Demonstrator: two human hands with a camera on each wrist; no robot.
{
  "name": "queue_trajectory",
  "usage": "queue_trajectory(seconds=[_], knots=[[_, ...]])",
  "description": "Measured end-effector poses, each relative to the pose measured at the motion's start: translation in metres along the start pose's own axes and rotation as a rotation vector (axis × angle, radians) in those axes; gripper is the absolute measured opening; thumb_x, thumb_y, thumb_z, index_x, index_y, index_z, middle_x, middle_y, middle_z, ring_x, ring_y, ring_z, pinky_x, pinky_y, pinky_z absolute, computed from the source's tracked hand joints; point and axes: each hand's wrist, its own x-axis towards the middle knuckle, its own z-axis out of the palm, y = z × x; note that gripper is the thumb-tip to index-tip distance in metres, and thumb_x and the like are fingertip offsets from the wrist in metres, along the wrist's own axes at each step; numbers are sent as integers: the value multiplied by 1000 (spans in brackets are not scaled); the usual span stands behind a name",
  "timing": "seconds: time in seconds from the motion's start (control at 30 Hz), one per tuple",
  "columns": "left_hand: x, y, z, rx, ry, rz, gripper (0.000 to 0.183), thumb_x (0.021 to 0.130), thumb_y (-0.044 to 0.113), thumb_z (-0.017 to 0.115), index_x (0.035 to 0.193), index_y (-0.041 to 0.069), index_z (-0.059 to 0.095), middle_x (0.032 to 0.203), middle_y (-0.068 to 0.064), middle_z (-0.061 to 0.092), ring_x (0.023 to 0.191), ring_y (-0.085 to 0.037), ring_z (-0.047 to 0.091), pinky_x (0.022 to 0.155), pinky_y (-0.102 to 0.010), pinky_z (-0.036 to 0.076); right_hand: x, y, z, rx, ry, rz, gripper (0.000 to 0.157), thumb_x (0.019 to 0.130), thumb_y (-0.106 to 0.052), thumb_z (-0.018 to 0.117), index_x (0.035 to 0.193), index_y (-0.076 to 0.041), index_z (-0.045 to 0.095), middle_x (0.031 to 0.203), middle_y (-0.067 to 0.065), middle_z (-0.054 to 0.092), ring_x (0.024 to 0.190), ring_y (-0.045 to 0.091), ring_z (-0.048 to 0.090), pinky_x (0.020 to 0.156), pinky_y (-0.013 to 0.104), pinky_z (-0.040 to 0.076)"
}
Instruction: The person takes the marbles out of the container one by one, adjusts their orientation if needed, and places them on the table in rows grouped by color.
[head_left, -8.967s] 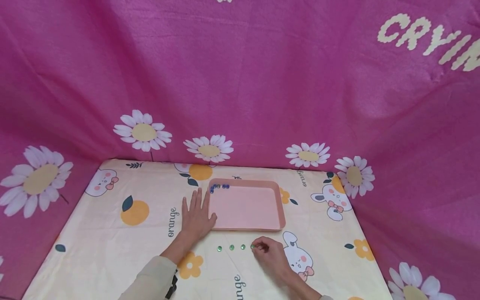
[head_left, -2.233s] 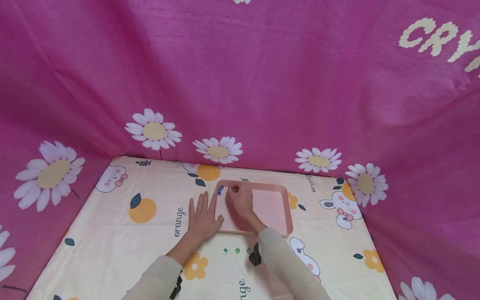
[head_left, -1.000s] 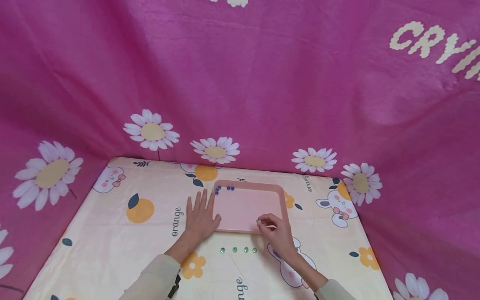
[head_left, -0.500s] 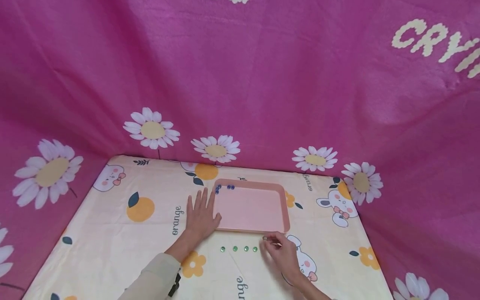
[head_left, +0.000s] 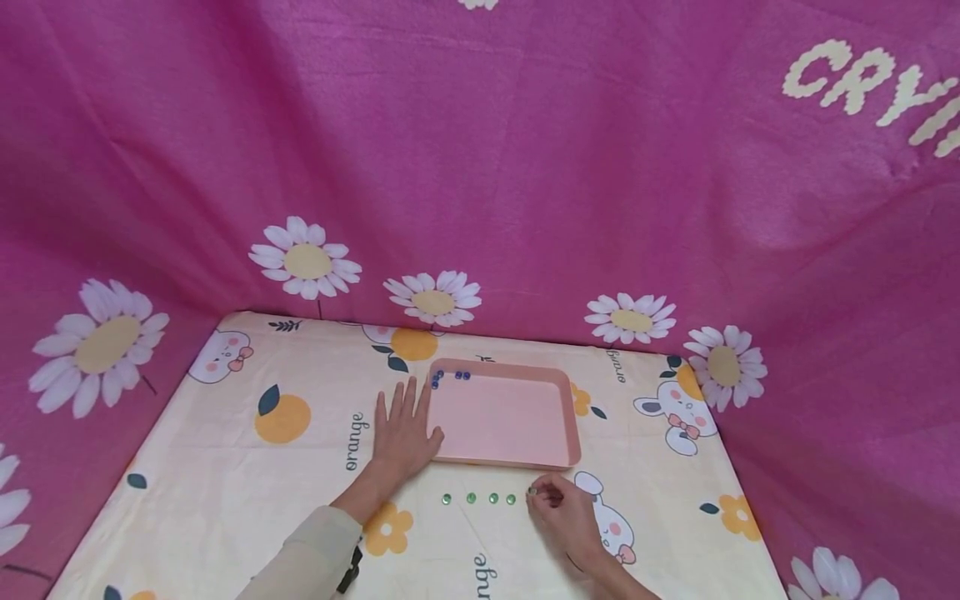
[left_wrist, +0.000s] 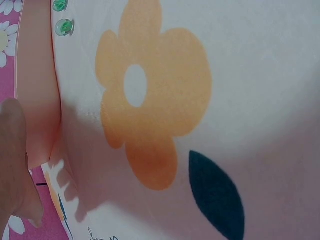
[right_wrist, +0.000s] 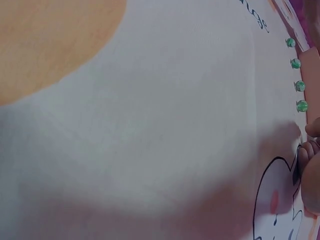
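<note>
Glass marbles with green swirls, the nearest to my right hand being a green marble [head_left: 511, 500], lie in a row on the tablecloth before the pink tray [head_left: 573, 442]. At the row's right end my right hand [head_left: 566, 512] pinches another small greenish marble [head_left: 532, 492] between thumb and fingertips, low over the cloth. My left hand [head_left: 403, 437] lies with fingers spread along the tray's left side, its thumb by the near-left corner. Inside the tray, several blue marbles [head_left: 462, 376] sit by the far-left corner. Green marbles [right_wrist: 301, 106] also show in the right wrist view.
A cream tablecloth [head_left: 300, 508] printed with oranges, flowers and rabbits covers the table. Pink fabric [head_left: 510, 167] with daisies hangs behind and at both sides. The tray's raised walls stand between the blue marbles and the row of green ones.
My right hand has left the far-left of the tray and come back with a marble to the row's right end. The greenish marble among the blue ones is gone. My left hand stays.
</note>
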Motion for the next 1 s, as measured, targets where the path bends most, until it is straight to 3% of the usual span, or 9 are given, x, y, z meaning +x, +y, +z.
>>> queue_trajectory(seconds=[0.2, 0.5, 1.0], knots=[[-1, 0, 3, -17, -10, 2, 82, 95, 52, 50, 160, 11, 22, 165, -16, 15, 150, -36, 11, 118, -58, -1, 0, 3, 1, -23, -28, 41, 16, 80, 0, 77, 87, -13, 71, 76, -9, 65, 69, 9, 60, 62, 21, 53], [0, 0, 0, -9, -3, 4, 82, 95, 51, 51, 160, 11, 22, 164, -16, 17, 150, -36, 13, 118, -58, 1, 0, 2, 1, -56, -40, 4, 16, 79, 0, 78, 87, -13, 72, 77, -8, 65, 69, 8, 58, 62, 22, 53], [-2, 1, -3, -22, -25, -5, 81, 96, 50, 53, 160, 10, 23, 165, -16, 16, 150, -36, 12, 118, -58, 0, -2, 2, 3, -100, -39, 17, 19, 78, -2, 78, 90, -16, 72, 84, -8, 63, 75, 11, 56, 67, 25, 51]])
